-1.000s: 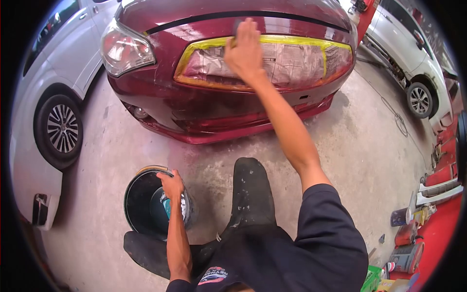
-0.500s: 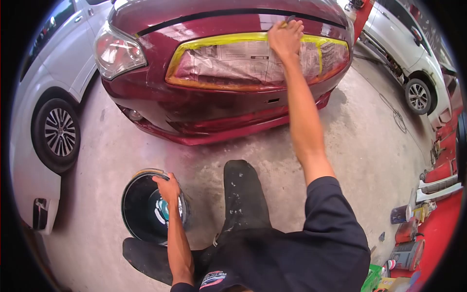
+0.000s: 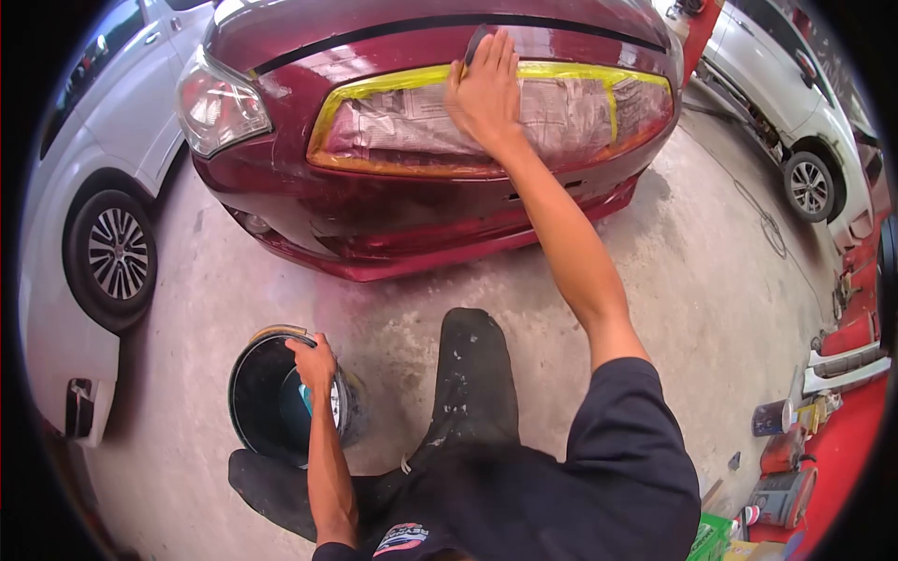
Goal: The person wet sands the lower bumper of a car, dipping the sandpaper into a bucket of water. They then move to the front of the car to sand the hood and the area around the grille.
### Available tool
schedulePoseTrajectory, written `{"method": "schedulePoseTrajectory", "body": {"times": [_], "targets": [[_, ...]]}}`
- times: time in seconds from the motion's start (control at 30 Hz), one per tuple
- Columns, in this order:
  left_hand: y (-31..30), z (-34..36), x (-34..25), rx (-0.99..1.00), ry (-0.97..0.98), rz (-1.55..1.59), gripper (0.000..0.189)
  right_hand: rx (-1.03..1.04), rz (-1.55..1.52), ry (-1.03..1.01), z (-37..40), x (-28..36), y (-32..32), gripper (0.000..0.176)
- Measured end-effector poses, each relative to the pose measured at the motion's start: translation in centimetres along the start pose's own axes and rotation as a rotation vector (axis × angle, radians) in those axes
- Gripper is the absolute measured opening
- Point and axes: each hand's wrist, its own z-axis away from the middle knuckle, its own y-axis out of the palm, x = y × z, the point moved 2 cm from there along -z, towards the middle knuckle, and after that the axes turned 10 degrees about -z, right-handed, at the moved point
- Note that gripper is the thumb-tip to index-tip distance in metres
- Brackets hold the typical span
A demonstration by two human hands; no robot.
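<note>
My left hand (image 3: 316,363) is wrapped round the rim of a black bucket (image 3: 251,397), which stands tilted on the floor beside my knee. Something pale and teal shows inside it, partly behind my wrist. At arm's length, my right hand (image 3: 488,98) lies nearly flat on the maroon car bumper (image 3: 374,224), at the upper edge of its masked opening. A small dark pad (image 3: 477,42) sticks out by its fingers; most of it is hidden under the hand. Newspaper (image 3: 561,107) covers the opening, edged with yellow tape (image 3: 398,78).
A silver vehicle (image 3: 154,103) stands close on the left and a white car (image 3: 767,84) at the right. A cable (image 3: 772,229) lies on the concrete floor (image 3: 692,309). Cans (image 3: 772,418) and a green crate (image 3: 711,538) sit along the right side.
My right hand has slid left along the bumper's upper taped edge, its fingers now flatter. My left hand and the bucket have shifted slightly left in view.
</note>
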Motion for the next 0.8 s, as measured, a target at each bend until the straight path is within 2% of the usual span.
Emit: {"method": "schedulePoseTrajectory", "body": {"times": [0.07, 0.17, 0.27, 0.3, 0.4, 0.43, 0.5, 0.6, 0.7, 0.8], "targets": [[-0.4, 0.3, -0.2, -0.004, 0.003, -0.003, 0.061, 0.049, -0.063, -0.034, 0.1, -2.6, -1.0, 0.067], [1.0, 0.0, 0.2, -0.071, 0.027, 0.049, 0.061, -0.03, 0.08, 0.315, -3.4, -14.7, -2.3, 0.069], [1.8, -0.7, 0.7, -0.078, 0.012, 0.03, 0.06, 0.247, 0.168, 0.281, -3.7, -6.9, -4.0, 0.071], [0.4, 0.3, -0.1, -0.035, 0.0, 0.043, 0.06, 0.14, 0.08, 0.154, -1.3, -2.9, -2.6, 0.071], [0.1, 0.0, -0.1, -0.001, 0.009, -0.012, 0.059, 0.122, -0.13, -0.037, 1.0, -1.6, -2.2, 0.073], [0.2, 0.0, -0.1, -0.009, 0.019, -0.001, 0.059, 0.109, -0.124, 0.166, -0.4, -4.2, -3.5, 0.074], [1.4, -0.6, 0.3, -0.079, 0.043, 0.021, 0.058, 0.117, 0.069, 0.379, -2.3, -11.0, -4.7, 0.075], [1.9, -0.5, 0.9, -0.093, 0.041, 0.022, 0.058, 0.219, 0.271, 0.388, -2.0, -8.9, -1.8, 0.075], [0.3, 0.2, -0.2, -0.039, 0.023, -0.011, 0.057, 0.062, 0.038, -0.079, 2.2, 2.6, 1.2, 0.07], [-0.3, 0.6, -0.2, -0.013, 0.021, -0.003, 0.058, 0.141, 0.049, 0.048, -0.3, -2.4, -1.2, 0.071]]}}
